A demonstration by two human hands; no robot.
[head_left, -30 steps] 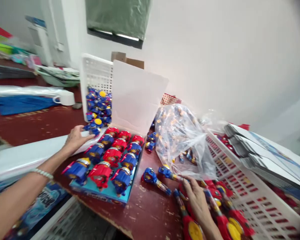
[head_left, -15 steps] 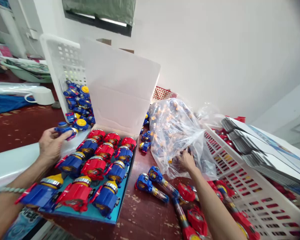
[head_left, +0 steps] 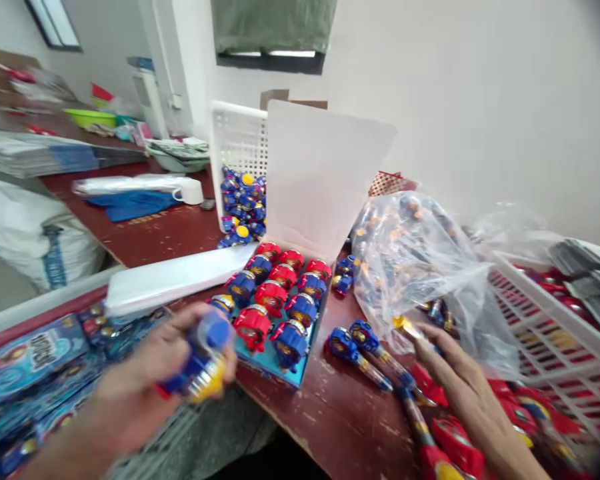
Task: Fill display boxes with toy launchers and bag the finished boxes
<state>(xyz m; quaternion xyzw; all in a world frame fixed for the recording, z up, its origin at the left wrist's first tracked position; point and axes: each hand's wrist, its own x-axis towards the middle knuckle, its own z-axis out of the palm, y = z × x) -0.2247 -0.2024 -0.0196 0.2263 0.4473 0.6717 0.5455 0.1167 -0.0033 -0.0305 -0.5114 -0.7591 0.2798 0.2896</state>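
My left hand (head_left: 150,360) is wrapped round a blue and yellow toy (head_left: 205,357), blurred, in front of the open display box (head_left: 300,377). Rows of red toys (head_left: 253,327) and blue toys (head_left: 289,343) stand in that box, its white lid raised. Over the table's right part, my right hand (head_left: 450,360) grips a small yellow-tipped piece (head_left: 405,328) beside the clear plastic bag (head_left: 410,260) of similar pieces. Blue toys with stick handles (head_left: 350,347) lie below the bag, and red ones (head_left: 457,443) are near my right forearm.
Behind the box, a white basket (head_left: 237,133) holds blue toys. A second white basket (head_left: 545,320) with red toys is at the right. A white mug (head_left: 190,191), blue cloth (head_left: 130,203) and white foam-like slab (head_left: 175,280) are left. Printed boxes (head_left: 37,357) lie lower left.
The view has swung left. My left hand has brought the blue toy from beside the back basket towards me. My right hand has come out of the plastic bag with a yellow-tipped piece.
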